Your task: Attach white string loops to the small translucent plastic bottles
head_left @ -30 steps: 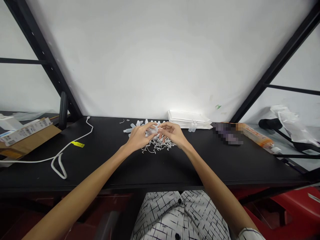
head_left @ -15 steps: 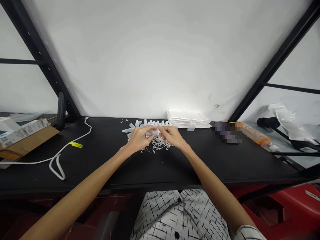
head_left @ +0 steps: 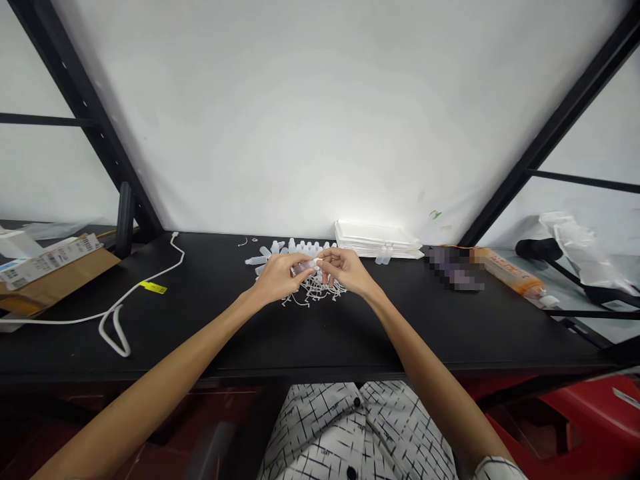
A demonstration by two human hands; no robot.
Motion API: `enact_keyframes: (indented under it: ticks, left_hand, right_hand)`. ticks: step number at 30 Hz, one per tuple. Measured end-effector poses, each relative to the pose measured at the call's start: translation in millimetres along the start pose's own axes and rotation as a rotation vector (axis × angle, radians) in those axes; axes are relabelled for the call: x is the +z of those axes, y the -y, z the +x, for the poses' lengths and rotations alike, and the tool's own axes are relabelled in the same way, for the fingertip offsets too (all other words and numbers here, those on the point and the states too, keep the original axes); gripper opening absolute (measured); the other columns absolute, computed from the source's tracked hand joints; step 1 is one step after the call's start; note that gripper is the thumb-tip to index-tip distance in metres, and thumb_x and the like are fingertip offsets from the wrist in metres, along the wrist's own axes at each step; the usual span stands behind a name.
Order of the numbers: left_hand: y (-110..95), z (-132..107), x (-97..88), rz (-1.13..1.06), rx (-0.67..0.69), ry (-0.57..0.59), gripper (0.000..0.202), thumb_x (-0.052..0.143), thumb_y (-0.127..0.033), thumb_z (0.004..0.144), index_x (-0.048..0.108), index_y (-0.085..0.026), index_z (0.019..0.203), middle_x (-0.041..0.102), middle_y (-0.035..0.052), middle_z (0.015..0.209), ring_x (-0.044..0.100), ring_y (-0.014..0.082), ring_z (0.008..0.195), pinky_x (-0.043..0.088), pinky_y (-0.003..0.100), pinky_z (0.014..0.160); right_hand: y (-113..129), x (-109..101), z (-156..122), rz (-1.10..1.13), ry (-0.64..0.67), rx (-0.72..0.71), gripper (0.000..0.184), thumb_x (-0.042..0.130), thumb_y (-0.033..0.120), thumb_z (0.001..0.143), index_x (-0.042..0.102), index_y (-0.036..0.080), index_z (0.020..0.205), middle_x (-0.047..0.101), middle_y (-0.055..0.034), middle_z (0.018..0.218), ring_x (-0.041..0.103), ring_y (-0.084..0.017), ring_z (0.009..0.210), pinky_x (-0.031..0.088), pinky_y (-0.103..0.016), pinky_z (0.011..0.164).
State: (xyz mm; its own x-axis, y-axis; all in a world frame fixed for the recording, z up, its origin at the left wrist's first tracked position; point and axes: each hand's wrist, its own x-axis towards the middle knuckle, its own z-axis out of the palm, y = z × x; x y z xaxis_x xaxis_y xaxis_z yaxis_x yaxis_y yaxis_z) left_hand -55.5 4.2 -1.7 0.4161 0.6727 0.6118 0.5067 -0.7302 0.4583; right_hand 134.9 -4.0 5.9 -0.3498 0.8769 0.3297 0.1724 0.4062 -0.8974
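Note:
My left hand (head_left: 276, 277) is closed around a small translucent plastic bottle (head_left: 303, 267), which lies tilted between thumb and fingers. My right hand (head_left: 351, 272) pinches the bottle's white end with thumb and forefinger, its other fingers curled loosely. Whether that end is a cap or a thin strip is too small to tell. Just below the hands lies a tangled pile of thin white plastic strips (head_left: 316, 289). Behind them several similar small bottles (head_left: 310, 247) stand in a row, and more lie at the left (head_left: 258, 260), partly hidden by my left hand.
A stack of flat white sheets or packs (head_left: 376, 235) lies against the wall, with small clear bottles (head_left: 383, 255) before it. A white cable (head_left: 107, 316) and cardboard box (head_left: 60, 273) are at left. An orange-labelled tube (head_left: 510, 272) lies right on the black table (head_left: 320, 340).
My right hand has shifted slightly, and its fingers have loosened and spread a little at the bottle's end. The left hand keeps its hold on the bottle.

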Motion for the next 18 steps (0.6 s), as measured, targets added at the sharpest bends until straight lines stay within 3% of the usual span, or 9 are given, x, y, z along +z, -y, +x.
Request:
enact_keyframes:
  ticks: [6,10,15,18]
  left_hand:
    - [2.4,-4.3,6.7,-0.017,0.048,-0.026,0.027,0.064,-0.033,0.082,0.073,-0.015,0.100,0.073,0.0057,0.078,0.056,0.0115,0.053,0.048,0.024,0.051]
    - [2.2,-4.4,10.2,-0.077,0.030,-0.026,0.026,0.067,-0.031,0.081,0.073,-0.015,0.101,0.075,0.0064,0.082,0.058,0.0118,0.054,0.049,0.024,0.051]
    - [2.0,-1.0,8.2,-0.102,-0.035,-0.017,0.026,0.068,-0.033,0.080,0.074,-0.017,0.099,0.075,0.0069,0.088,0.062,0.0141,0.061,0.049,0.024,0.052]
    - [2.4,-0.4,6.7,-0.098,-0.054,-0.015,0.024,0.068,-0.032,0.079,0.074,-0.017,0.098,0.075,0.0065,0.085,0.061,0.0137,0.059,0.047,0.023,0.051]
  right_hand:
    - [-2.3,1.3,-0.4,-0.253,-0.012,-0.007,0.039,0.051,0.049,0.088,0.047,0.019,0.064,0.041,0.0065,0.043,0.043,-0.009,0.038,0.032,-0.022,0.042]
    - [-1.5,-0.8,0.4,-0.280,-0.002,0.011,0.047,0.048,0.053,0.088,0.037,0.020,0.056,0.034,0.0069,0.043,0.036,-0.007,0.038,0.029,-0.022,0.043]
    - [-0.7,-7.1,0.4,-0.170,-0.001,0.007,0.034,0.054,0.050,0.085,0.057,0.017,0.077,0.054,0.0023,0.060,0.049,-0.009,0.042,0.038,-0.023,0.044]
    - [-0.2,-9.0,0.1,-0.140,0.028,0.009,0.032,0.062,0.047,0.080,0.062,0.015,0.087,0.060,-0.0012,0.069,0.057,-0.011,0.050,0.040,-0.021,0.043]
